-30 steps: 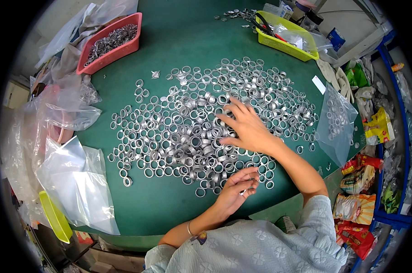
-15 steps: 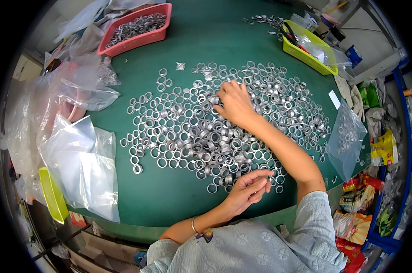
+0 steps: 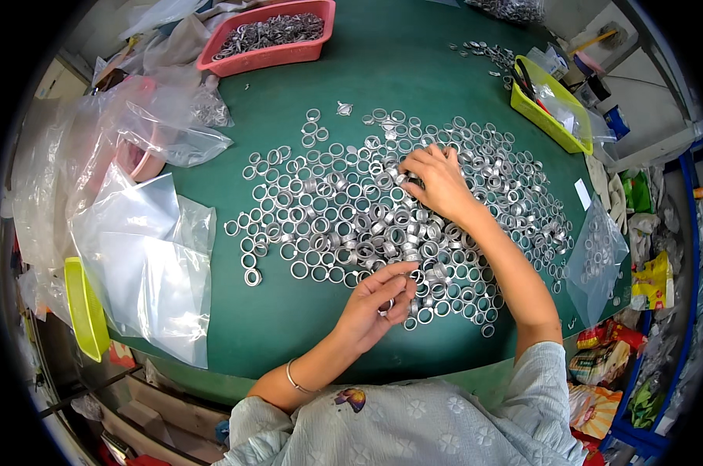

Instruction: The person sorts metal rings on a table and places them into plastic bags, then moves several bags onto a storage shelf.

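A wide heap of small grey metal rings (image 3: 344,208) covers the middle of the green table, some lying flat and others standing on edge or stacked. My right hand (image 3: 438,185) is over the far part of the heap, palm down, its bent fingers and thumb around a metal ring (image 3: 403,179); the fingers partly hide it. At the heap's near edge my left hand (image 3: 373,307) is held with curled fingers, and a metal ring shows partly between them.
At the far left stands a pink basket (image 3: 328,35) full of metal parts. A yellow-green basket (image 3: 549,116) with tools and bags is at the far right. Clear plastic bags (image 3: 146,264) lie on the left, and a clear bag of rings (image 3: 596,252) on the right.
My view has shifted, so the table appears moved to the right. My left hand has moved left and away from my body, to the heap's near edge. The right hand stays over the rings.
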`<state>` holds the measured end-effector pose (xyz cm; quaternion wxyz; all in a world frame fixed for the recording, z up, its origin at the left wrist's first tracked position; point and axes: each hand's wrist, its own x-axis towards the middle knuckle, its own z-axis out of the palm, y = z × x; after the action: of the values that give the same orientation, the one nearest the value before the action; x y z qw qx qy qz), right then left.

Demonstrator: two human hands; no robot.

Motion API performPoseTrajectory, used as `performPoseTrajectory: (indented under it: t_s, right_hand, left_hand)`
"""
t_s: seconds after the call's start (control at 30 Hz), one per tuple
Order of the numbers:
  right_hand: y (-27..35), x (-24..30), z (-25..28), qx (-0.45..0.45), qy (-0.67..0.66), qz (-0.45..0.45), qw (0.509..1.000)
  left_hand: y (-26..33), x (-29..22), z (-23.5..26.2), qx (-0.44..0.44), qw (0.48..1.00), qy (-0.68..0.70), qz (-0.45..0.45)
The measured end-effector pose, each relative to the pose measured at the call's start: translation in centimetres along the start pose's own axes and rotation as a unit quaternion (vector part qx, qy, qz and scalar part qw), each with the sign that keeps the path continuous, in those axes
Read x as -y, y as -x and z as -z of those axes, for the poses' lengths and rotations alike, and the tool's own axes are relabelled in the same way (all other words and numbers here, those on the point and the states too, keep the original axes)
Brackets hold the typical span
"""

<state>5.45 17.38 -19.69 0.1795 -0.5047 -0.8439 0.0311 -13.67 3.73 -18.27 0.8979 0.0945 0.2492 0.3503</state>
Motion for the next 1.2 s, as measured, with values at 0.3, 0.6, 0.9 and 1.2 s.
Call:
performPoseTrajectory:
  t_s: [0.3, 0.6, 0.9, 1.2]
  right_hand:
    - [1.4, 4.2, 4.1, -0.006, -0.337, -0.095, 0.937]
    - [-1.4, 9.2, 2.0, 0.072, -0.251, 0.085, 0.962]
    - [1.7, 9.6, 1.2, 0.183, -0.128, 0.096, 0.970]
    - [-3.2, 12.8, -1.2, 0.031, -0.140, -0.024, 0.989]
  left_hand:
    - [1.7, -1.8, 3.9, 0.024, 0.999, 0.008, -0.027]
    - [2.7, -1.5, 4.5, -0.011, 0.994, 0.094, 0.058]
    - [3.4, -0.7, 4.3, 0.072, 0.996, 0.028, 0.042]
    - [3.4, -0.3, 4.5, 0.006, 0.991, 0.127, -0.035]
